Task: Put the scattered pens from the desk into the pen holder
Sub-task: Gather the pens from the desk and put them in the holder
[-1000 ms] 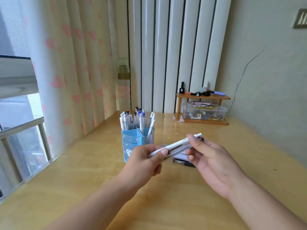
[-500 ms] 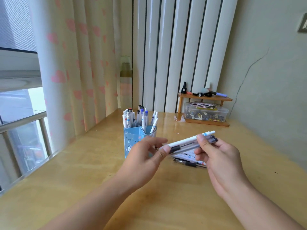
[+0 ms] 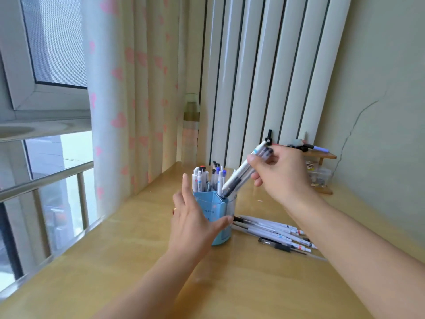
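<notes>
A blue pen holder (image 3: 217, 208) stands on the wooden desk (image 3: 230, 284), with several pens upright in it. My left hand (image 3: 193, 223) rests against the holder's near side, fingers spread, thumb on its right wall. My right hand (image 3: 278, 173) is above and to the right of the holder, shut on a small bundle of pens (image 3: 241, 173). The bundle is tilted, with its lower tips inside the holder's right compartment. Several scattered pens (image 3: 276, 231) lie on the desk just right of the holder.
A small wooden shelf (image 3: 322, 155) with markers on top and a clear box below stands at the back right against the wall. A heart-print curtain (image 3: 128, 100) and a window with a railing border the desk's left side. White vertical panels rise behind.
My left hand let go of the pen bundle and moved down onto the holder. My right hand carried the bundle up and left, tipping it into the holder.
</notes>
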